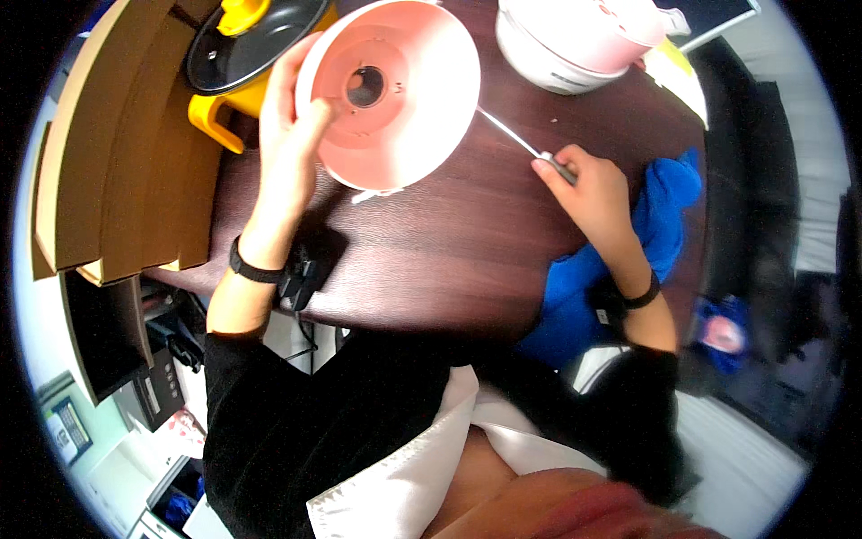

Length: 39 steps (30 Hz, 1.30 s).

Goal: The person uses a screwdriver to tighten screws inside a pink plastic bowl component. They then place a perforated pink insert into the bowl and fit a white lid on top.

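Note:
My left hand (pixel 292 135) grips the side of a pink, bowl-shaped plastic housing (pixel 422 99), its thumb over the rim. The housing is tilted with its hollow inside toward me, and a dark round hole shows at its centre. In my right hand (pixel 588 189) is a screwdriver with a dark handle and a long thin metal shaft (pixel 510 131). The shaft points up and left, its tip close to the housing's right rim; whether they touch I cannot tell. A short white piece (pixel 377 194) shows below the housing's lower edge.
A white and pink appliance (pixel 561 67) stands at the far right of the brown table (pixel 431 260). To the far left is a yellow pot (pixel 215 112) with a dark lid, beside open cardboard (pixel 135 153). Blue cloth (pixel 575 292) lies along the right edge.

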Motion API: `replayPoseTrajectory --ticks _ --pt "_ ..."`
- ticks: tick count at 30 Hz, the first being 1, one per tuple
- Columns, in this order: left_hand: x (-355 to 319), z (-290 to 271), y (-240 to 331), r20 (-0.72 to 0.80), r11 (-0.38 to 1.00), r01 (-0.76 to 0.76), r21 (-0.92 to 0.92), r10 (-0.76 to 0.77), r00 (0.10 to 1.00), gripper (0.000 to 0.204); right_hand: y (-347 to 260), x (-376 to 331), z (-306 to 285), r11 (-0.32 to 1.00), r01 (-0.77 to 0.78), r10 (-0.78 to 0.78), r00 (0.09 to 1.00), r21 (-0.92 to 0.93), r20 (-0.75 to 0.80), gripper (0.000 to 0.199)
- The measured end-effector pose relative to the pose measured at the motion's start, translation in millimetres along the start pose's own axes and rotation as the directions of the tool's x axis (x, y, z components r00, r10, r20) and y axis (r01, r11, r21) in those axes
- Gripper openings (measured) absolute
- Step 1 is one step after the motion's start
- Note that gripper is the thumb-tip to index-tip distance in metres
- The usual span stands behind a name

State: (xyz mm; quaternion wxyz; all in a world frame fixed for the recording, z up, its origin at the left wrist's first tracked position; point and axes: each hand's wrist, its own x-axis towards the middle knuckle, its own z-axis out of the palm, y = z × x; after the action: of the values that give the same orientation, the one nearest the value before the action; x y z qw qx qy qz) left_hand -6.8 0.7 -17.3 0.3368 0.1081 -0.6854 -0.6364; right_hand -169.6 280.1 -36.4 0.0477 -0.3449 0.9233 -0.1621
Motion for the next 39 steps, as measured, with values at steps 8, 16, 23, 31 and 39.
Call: replayPoseTrajectory --ticks 8,16,23,31,39 --pt "-1 10 2 -0.037 0.985 0.167 -0.035 -0.168 0.985 0.058 -6 -2 -14 0.991 0.085 -0.084 0.996 0.107 -0.019 0.027" --pt "-4 15 2 0.025 0.956 0.227 -0.185 -0.226 0.974 0.052 -21 11 -47 0.921 0.251 -0.204 0.962 0.298 -0.18 0.025" --pt "-3 16 -1 0.008 0.944 0.257 -0.206 -0.261 0.965 0.047 -4 37 -66 0.972 0.21 -0.185 0.962 0.108 -0.201 0.028" --pt "1 12 -8 0.047 0.938 0.316 -0.143 -0.312 0.949 0.059 37 58 -19 0.962 0.241 -0.243 0.97 0.125 0.0 0.017" --pt "-2 14 -10 0.126 0.921 0.377 -0.097 -0.364 0.923 0.055 31 62 -10 0.974 0.194 -0.199 0.98 0.115 0.029 0.015"
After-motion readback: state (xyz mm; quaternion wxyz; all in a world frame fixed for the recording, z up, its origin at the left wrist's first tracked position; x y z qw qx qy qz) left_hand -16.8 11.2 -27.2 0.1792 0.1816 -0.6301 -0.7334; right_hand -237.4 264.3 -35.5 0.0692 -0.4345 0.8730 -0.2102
